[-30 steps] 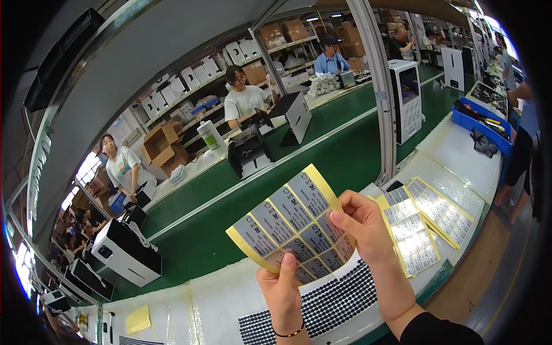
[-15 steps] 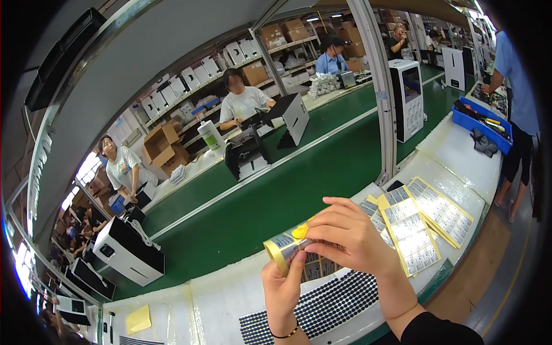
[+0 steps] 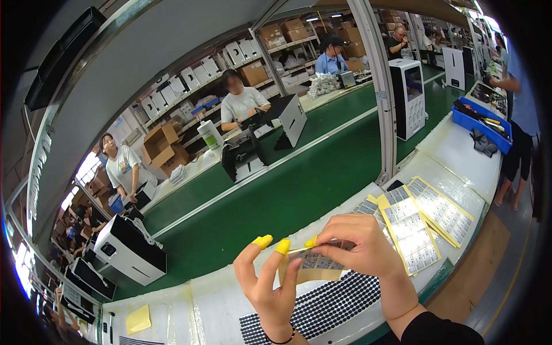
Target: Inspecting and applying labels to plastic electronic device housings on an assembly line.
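Observation:
A sheet of silver labels [image 3: 319, 261] with a pale yellow backing spans the gap between my two hands, bent into a curve. My left hand [image 3: 269, 294] pinches its left end between thumb and one finger, while another finger sticks out apart. Thumb and forefinger of my right hand [image 3: 365, 244] are closed on the upper edge. Yellow finger cots [image 3: 282, 246] cover several fingertips. Below the hands lies a sheet of black round dots [image 3: 322, 307], partly hidden by my left hand. Whether a single label is peeled off cannot be made out.
More label sheets [image 3: 411, 230] lie to the right on the white worktop [image 3: 218, 299], near a metal post [image 3: 379, 86]. A green conveyor [image 3: 287, 198] runs beyond, carrying white-and-black appliances [image 3: 135, 253]. A blue tool bin [image 3: 480, 123] stands at far right. Co-workers are across the line.
The label sheet was rolled into a tube and now hangs more opened out. My left hand has shifted left with fingers spread wider; my right hand has lowered slightly.

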Available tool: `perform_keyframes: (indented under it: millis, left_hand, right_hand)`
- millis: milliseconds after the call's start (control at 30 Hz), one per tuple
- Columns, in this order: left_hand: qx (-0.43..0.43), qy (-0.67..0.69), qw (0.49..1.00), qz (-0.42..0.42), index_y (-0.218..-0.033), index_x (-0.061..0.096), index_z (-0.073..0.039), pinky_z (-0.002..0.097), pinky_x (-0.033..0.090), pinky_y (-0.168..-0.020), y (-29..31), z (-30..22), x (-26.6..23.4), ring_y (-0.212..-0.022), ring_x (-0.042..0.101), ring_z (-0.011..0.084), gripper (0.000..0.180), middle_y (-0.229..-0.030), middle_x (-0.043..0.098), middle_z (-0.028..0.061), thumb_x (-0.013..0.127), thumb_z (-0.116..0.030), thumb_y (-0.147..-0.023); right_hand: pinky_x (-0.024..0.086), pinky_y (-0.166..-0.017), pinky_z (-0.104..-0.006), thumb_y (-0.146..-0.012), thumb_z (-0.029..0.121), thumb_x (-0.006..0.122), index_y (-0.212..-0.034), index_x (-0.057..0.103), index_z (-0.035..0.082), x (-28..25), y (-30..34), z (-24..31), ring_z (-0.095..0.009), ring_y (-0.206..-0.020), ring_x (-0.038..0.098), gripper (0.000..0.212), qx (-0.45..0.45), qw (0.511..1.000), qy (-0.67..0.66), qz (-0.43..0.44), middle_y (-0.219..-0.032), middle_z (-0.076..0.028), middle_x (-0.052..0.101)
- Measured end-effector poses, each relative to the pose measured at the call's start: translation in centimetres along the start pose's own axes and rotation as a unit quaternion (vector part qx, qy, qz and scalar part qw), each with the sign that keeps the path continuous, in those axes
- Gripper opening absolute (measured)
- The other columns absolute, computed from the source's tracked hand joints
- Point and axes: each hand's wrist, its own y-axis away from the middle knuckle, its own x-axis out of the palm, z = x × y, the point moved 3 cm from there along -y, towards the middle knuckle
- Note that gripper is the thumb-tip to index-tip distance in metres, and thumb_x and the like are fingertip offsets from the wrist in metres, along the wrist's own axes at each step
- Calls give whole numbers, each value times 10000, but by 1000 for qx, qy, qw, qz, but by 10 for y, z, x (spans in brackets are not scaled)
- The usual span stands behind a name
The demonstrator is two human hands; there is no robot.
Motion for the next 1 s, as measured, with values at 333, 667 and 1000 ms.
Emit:
perform_keyframes:
  millis: [333, 667, 1000]
  left_hand:
    - [-42, 26, 999, -22, -794, 669, -44, 373, 403, -860, 1, 8, -2, -1007, 507, 275, 114, -1081, 543, 117, 744, -84, -718]
    - [-96, 323, 938, 81, -887, 677, 16, 426, 390, -965, 3, 7, 21, -1123, 513, 291, 217, -1181, 543, 188, 625, -191, -848]
    - [-127, 353, 926, 40, -890, 686, 43, 397, 430, -926, 6, 10, 22, -1062, 543, 265, 290, -1130, 566, 181, 541, -207, -922]
  right_hand:
    - [447, -524, -254, -741, 80, 749, -773, 658, 8, -11, 1, -3, -155, -584, 584, 120, 48, 997, -66, 11, -707, -68, 646]
    - [401, -506, -237, -731, 98, 761, -713, 650, 20, -25, 8, -1, -120, -569, 571, 137, 64, 994, -72, 46, -684, -54, 646]
    - [473, -628, -252, -772, 108, 723, -756, 682, 5, -38, 5, -4, -139, -679, 633, 113, 124, 988, -86, 36, -718, -74, 671]
